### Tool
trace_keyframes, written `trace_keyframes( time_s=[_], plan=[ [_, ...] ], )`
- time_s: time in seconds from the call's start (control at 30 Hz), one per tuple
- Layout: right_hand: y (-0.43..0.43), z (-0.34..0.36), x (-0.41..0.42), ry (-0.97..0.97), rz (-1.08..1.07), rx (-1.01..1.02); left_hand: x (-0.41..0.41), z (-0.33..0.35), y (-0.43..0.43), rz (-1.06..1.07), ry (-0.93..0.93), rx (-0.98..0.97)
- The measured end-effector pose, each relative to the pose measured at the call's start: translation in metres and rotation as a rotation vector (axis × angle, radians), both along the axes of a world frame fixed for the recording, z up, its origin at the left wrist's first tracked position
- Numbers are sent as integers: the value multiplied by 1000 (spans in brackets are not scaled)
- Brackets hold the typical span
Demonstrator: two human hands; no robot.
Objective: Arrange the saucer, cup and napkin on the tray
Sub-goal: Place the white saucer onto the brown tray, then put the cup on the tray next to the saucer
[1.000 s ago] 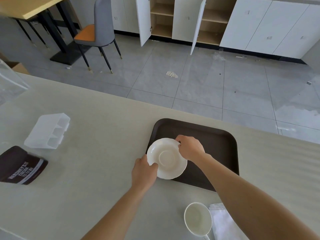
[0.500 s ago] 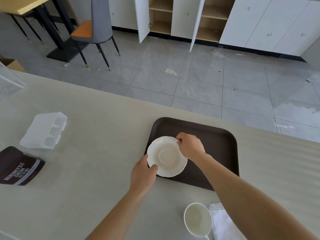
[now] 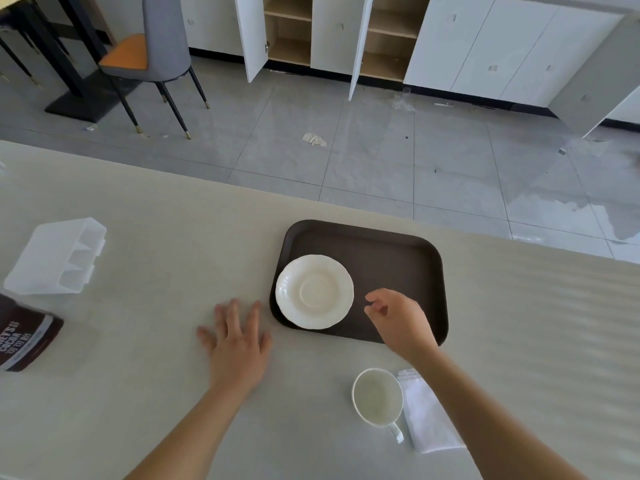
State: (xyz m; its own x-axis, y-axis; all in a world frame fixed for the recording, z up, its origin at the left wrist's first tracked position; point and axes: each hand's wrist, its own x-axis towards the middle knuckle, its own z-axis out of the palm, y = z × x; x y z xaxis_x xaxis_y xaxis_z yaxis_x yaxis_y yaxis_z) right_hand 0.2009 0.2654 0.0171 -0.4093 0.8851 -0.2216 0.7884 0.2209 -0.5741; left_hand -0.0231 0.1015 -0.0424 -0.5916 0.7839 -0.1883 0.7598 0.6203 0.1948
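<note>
A white saucer (image 3: 314,291) lies on the left part of the dark brown tray (image 3: 398,258), with no hand touching it. My left hand (image 3: 237,339) rests flat on the counter just left of the tray, fingers spread. My right hand (image 3: 398,318) hovers over the tray's near edge, right of the saucer, fingers loosely curled and holding nothing. Nearer to me, a white cup (image 3: 378,398) stands upright and empty on the counter. A folded white napkin (image 3: 427,419) lies right beside the cup, partly under my right forearm.
A clear plastic divided container (image 3: 57,256) and a brown cocoa pouch (image 3: 24,336) sit at the counter's left. The counter's far edge runs just behind the tray, with tiled floor, a chair (image 3: 152,60) and open cabinets beyond.
Both hands have let go of the saucer, which now lies on the tray. My left hand moved down onto the counter; my right hand drew back to the right.
</note>
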Motion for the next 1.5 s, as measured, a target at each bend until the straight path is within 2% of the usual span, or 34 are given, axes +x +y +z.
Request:
trace_keyframes(
  time_s=[0.33, 0.43, 0.53, 0.63, 0.77, 1.07, 1.3, 1.5],
  plan=[
    [-98, 15, 94, 6, -162, -107, 1, -28, -1, 17, 53, 34],
    [-119, 14, 103, 15, -153, -202, 0, -31, -1, 38, 37, 47],
    [-129, 9, 103, -40, -105, -214, 0, -33, -1, 52, 32, 72],
    [-131, 2, 97, -116, -68, -172, -3, -35, -1, 65, 30, 96],
    [-132, -7, 94, -102, -62, -93, -1, -35, -1, 69, 37, 129],
    [-127, -10, 106, 24, -65, 143, 0, -36, -1, 92, 49, 153],
    [-99, 4, 109, 117, -57, 231, 2, -33, -1, 102, 54, 162],
    [-64, 12, 89, 122, -36, 280, 4, -28, -2, 98, 60, 193]
  ],
)
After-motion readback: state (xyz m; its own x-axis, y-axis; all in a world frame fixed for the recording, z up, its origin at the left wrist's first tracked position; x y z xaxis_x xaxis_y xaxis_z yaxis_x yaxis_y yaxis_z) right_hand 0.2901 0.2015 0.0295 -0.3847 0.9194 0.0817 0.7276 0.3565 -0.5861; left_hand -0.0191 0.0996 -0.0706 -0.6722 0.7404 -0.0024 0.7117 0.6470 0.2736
